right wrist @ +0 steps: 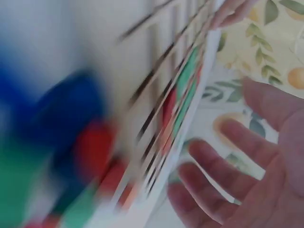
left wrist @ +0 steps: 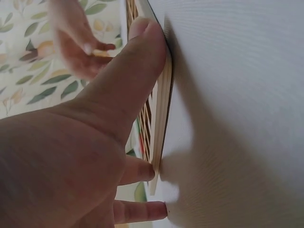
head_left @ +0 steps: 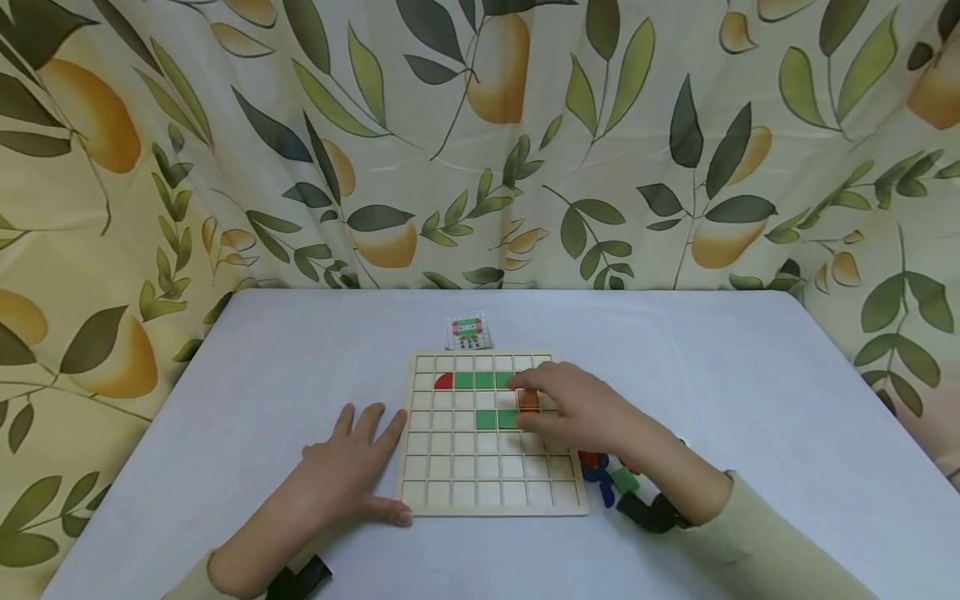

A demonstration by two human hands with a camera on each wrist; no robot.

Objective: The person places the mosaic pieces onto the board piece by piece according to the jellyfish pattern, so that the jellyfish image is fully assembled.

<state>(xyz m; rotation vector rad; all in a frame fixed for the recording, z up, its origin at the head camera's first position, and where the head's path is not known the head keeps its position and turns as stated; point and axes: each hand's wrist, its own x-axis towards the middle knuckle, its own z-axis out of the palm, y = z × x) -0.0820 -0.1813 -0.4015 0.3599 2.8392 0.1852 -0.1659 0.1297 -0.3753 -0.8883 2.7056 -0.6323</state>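
A light wooden grid board [head_left: 450, 477] lies flat on the table. My left hand [head_left: 347, 467] rests at its left side, thumb near the front corner and fingers spread along the edge; the left wrist view shows the thumb [left wrist: 149, 40] against the board's rim. Over the board's right part hovers my right hand [head_left: 581, 408], fingers apart, with nothing seen between them. In the upper rows sit a red rounded piece [head_left: 444, 381], several green square tiles [head_left: 483, 380], more green tiles [head_left: 487, 419] lower down, and an orange-red tile [head_left: 528, 401] partly under the right hand.
A small pattern card [head_left: 467, 331] lies just behind the board. Loose blue, red, green and white pieces [head_left: 624, 479] are heaped at the board's right, partly hidden by the right forearm. A white cloth covers the table [head_left: 300, 350]; a printed curtain [head_left: 480, 183] hangs behind.
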